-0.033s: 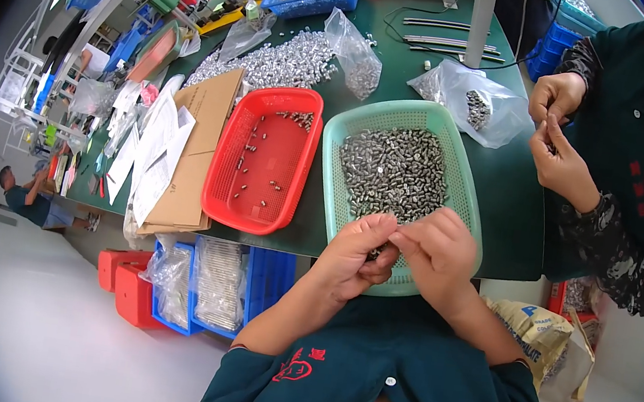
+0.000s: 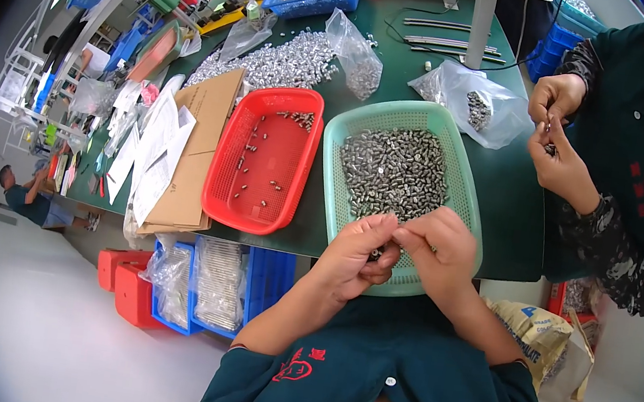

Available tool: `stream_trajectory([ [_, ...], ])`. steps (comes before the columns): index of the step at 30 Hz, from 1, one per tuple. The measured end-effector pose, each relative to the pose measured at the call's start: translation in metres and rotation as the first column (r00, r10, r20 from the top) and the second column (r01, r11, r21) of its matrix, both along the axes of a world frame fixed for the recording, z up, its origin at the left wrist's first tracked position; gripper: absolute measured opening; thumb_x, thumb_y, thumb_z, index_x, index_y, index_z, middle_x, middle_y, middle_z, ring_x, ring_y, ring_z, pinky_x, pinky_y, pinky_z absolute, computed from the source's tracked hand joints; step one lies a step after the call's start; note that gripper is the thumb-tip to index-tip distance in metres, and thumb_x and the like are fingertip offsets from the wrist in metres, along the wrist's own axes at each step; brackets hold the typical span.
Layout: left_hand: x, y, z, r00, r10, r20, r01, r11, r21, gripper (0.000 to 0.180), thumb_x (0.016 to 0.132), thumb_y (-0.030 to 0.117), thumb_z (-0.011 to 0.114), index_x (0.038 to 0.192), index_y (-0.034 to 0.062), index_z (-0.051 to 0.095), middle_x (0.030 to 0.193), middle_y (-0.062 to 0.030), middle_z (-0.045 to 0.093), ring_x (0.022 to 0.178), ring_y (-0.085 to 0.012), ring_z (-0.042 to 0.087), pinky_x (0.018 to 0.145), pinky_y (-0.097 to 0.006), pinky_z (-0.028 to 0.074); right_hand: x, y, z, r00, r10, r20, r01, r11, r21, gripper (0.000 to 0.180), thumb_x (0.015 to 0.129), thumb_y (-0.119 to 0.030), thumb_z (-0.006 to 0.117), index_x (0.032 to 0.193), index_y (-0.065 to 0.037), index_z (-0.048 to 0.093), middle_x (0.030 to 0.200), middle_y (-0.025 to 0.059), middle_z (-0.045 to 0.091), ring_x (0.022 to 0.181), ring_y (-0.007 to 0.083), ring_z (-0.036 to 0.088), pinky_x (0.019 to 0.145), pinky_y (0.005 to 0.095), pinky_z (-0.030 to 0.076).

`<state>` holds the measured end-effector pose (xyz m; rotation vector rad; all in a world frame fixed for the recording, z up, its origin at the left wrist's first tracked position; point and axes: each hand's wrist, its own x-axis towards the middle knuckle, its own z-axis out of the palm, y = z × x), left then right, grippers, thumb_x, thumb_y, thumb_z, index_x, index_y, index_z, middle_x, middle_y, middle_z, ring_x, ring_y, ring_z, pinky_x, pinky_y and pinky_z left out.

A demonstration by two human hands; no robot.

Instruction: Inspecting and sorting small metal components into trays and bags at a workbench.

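Small metal parts [image 2: 395, 174] filled the green basket [image 2: 471, 180] on the desk [image 2: 511, 218], and over its near rim the left hand [image 2: 356, 254] and right hand [image 2: 438, 249] pinched one piece between them, best kept above the basket against drops.

The tray of metal parts [image 2: 396, 170] is sitting on the surface [image 2: 511, 218]. A basket [image 2: 262, 161] is lying just left of that tray, a bag [image 2: 477, 103] behind it.

Clear plastic bags [image 2: 477, 103] on table; tan sack [image 2: 540, 335] right, on floor
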<state>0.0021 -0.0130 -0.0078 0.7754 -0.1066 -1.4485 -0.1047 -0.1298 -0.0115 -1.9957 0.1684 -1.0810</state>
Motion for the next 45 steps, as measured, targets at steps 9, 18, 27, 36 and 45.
stream_trajectory([
  [9, 0.005, 0.003, 0.019, 0.988, 0.122, 0.093, -0.137, 0.975, 0.175, 0.026, 0.094, 0.019, 0.041, 0.107, -0.0003, 0.052, 0.076, -0.0076, 0.052, 0.047, -0.0052, 0.031, 0.041, -0.018, 0.025, -0.006, -0.018, 0.0, 0.981, 0.154, -0.117, -0.001, 0.607, 0.795, 0.016, 0.084, -0.012, 0.064, 0.073, -0.002, 0.058, 0.064, 0.0005, 0.055, 0.057, 0.0089, 0.048, 0.052, 0.0245, 0.038],
  [18, 0.005, 0.01, 0.004, 0.997, 0.061, -0.039, -0.06, 0.998, 0.02, 0.022, 0.094, 0.018, 0.044, 0.107, 0.0011, 0.052, 0.077, -0.0034, 0.051, 0.047, -0.0038, 0.031, 0.041, -0.017, 0.023, -0.009, -0.005, 0.013, 0.982, 0.075, -0.172, 0.015, 0.88, 0.475, 0.008, 0.077, -0.002, 0.066, 0.076, 0.0, 0.059, 0.066, 0.0058, 0.053, 0.061, 0.0142, 0.051, 0.057, 0.0243, 0.04],
  [27, 0.001, 0.01, 0.003, 0.989, 0.068, -0.129, -0.065, 0.998, 0.025, 0.022, 0.096, 0.022, 0.045, 0.103, 0.0037, 0.053, 0.074, -0.0004, 0.047, 0.046, -0.0022, 0.03, 0.041, -0.017, 0.022, 0.0, -0.001, 0.006, 0.995, -0.04, -0.09, 0.049, 0.994, 0.098, 0.009, 0.072, -0.006, 0.072, 0.074, -0.003, 0.063, 0.063, 0.0041, 0.054, 0.058, 0.0182, 0.05, 0.051, 0.0295, 0.038],
  [36, -0.004, 0.006, 0.009, 0.998, 0.063, -0.021, -0.061, 0.994, 0.088, 0.022, 0.096, 0.025, 0.044, 0.096, 0.0052, 0.053, 0.071, 0.0002, 0.046, 0.046, -0.0022, 0.03, 0.041, -0.016, 0.022, 0.0, 0.0, 0.014, 0.996, -0.083, -0.007, 0.082, 0.991, -0.109, 0.009, 0.07, -0.004, 0.071, 0.071, -0.007, 0.063, 0.064, 0.0022, 0.058, 0.058, 0.0206, 0.051, 0.053, 0.0316, 0.04],
  [45, -0.006, 0.006, 0.011, 0.998, 0.065, -0.021, -0.063, 0.993, 0.097, 0.028, 0.097, 0.031, 0.044, 0.093, 0.0053, 0.054, 0.07, 0.0002, 0.046, 0.046, -0.0026, 0.03, 0.041, -0.017, 0.022, -0.003, 0.0, 0.017, 0.998, -0.068, -0.013, 0.067, 0.993, -0.1, 0.009, 0.07, -0.004, 0.071, 0.072, -0.007, 0.063, 0.063, 0.0022, 0.058, 0.057, 0.0208, 0.05, 0.052, 0.0314, 0.039],
])
